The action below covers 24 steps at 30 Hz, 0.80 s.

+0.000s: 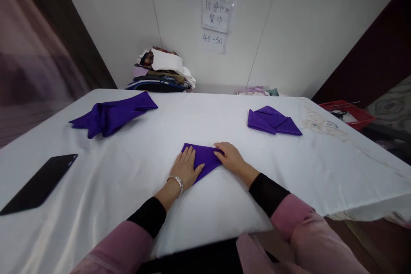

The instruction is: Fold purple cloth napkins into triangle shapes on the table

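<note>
A folded purple cloth napkin (207, 158) lies on the white-covered table (205, 120) right in front of me. My left hand (185, 168) rests flat on its left part, fingers stretched out and thumb apart. At its right corner, my right hand (231, 158) pinches the cloth between thumb and fingers. Farther off to the right sits another purple napkin (272, 120), folded flat with crossing layers. A third purple napkin (112, 115), bunched and loosely folded, lies to the far left.
A dark flat tablet-like board (43, 182) lies at the table's left. Behind the far edge are a stack of folded clothes (163, 70) and some pink fabric (255, 90). A red basket (349, 113) stands past the right edge. Paper signs (216, 15) hang on the wall.
</note>
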{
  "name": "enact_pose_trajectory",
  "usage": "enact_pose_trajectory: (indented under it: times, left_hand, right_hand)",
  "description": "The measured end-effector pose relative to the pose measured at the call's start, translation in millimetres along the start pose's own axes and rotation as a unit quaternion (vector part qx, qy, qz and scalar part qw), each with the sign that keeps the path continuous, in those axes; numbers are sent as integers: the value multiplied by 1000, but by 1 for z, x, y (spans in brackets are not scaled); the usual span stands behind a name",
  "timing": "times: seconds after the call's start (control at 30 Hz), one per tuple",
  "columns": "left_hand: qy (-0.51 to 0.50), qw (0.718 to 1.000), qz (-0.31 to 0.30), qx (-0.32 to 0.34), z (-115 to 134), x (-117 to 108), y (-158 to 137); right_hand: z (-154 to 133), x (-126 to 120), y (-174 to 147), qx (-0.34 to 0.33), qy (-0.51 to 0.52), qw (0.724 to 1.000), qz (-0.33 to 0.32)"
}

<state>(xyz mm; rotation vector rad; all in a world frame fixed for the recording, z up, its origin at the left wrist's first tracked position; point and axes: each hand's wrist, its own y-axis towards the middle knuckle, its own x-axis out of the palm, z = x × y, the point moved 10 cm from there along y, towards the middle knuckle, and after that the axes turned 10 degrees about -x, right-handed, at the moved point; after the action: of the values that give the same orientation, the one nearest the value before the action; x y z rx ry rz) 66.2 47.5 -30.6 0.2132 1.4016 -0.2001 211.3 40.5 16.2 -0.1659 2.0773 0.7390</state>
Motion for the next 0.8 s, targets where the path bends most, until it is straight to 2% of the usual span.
enact_pose_trajectory:
  times: [0.1,0.23,0.63,0.8]
  left_hand:
    - [1,1000,1,-2,-1,2,0]
    - [-7,1000,2,0,-1,0,0]
    - [-11,1000,3,-11,-3,-3,-1]
    - [0,1000,-4,-10,-2,-2,-1]
  right_hand:
    - [24,-16,-23,40,11,999,-1]
    - [42,-23,-33,58,17,998,-12]
    - [62,-26,-47,87,50,995,19]
    - [75,-25,-48,124,45,990,42]
